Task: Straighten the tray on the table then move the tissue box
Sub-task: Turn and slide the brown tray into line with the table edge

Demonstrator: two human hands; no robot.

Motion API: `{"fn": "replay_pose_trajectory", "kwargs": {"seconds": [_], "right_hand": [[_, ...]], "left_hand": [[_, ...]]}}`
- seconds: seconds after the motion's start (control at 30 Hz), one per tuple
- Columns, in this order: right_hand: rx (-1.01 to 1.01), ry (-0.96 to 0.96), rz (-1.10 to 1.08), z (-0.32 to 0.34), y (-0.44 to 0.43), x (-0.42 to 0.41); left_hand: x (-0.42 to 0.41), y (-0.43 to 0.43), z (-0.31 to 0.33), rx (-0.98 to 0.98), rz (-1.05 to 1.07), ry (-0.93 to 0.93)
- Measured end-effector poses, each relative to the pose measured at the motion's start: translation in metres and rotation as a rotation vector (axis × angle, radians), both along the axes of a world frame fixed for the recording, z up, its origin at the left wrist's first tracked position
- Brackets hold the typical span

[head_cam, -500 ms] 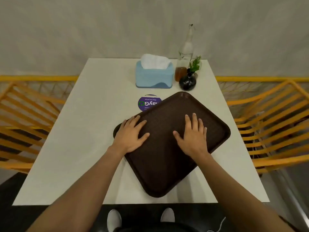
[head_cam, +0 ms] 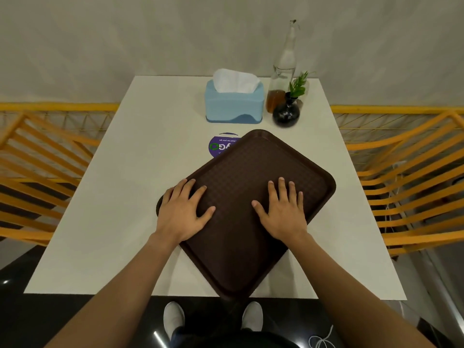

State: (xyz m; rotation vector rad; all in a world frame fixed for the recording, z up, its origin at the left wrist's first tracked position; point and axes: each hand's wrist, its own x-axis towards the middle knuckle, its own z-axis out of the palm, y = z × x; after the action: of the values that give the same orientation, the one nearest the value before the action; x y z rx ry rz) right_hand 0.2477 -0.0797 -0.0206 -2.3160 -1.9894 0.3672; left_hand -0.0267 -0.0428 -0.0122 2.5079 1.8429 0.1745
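Note:
A dark brown tray lies skewed like a diamond on the white table, one corner pointing at me and reaching the near edge. My left hand rests flat over the tray's left corner, fingers spread. My right hand lies flat on the tray's middle, fingers apart. Neither hand grips anything. A light blue tissue box with white tissue sticking out stands at the far side, apart from the tray.
Right of the tissue box stand a tall glass bottle and a small black vase with a green sprig. A purple round sticker is partly under the tray's far corner. Orange slatted chairs flank the table on both sides.
The tray has turned slightly counter-clockwise under my hands. Its far corner now covers more of the purple sticker, and its near corner has come to the table's front edge.

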Motion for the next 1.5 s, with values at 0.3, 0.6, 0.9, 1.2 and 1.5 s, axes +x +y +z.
{"fn": "replay_pose_trajectory", "kwargs": {"seconds": [0.3, 0.6, 0.9, 1.2, 1.5], "right_hand": [[-0.041, 0.014, 0.212, 0.009, 0.034, -0.021], [0.309, 0.16, -0.229, 0.021, -0.018, -0.041], [0.112, 0.108, -0.39, 0.006, -0.048, -0.086], [0.104, 0.03, -0.381, -0.002, -0.044, -0.102], [0.097, 0.004, -0.238, 0.004, -0.011, -0.124]], "left_hand": [[-0.052, -0.007, 0.01, 0.017, 0.008, 0.079], [-0.066, -0.01, 0.013, -0.03, 0.081, 0.078], [-0.086, 0.04, 0.008, -0.059, -0.186, -0.016], [-0.124, 0.039, -0.013, -0.128, -0.172, -0.149], [-0.159, 0.025, -0.017, -0.161, -0.025, -0.252]]}}
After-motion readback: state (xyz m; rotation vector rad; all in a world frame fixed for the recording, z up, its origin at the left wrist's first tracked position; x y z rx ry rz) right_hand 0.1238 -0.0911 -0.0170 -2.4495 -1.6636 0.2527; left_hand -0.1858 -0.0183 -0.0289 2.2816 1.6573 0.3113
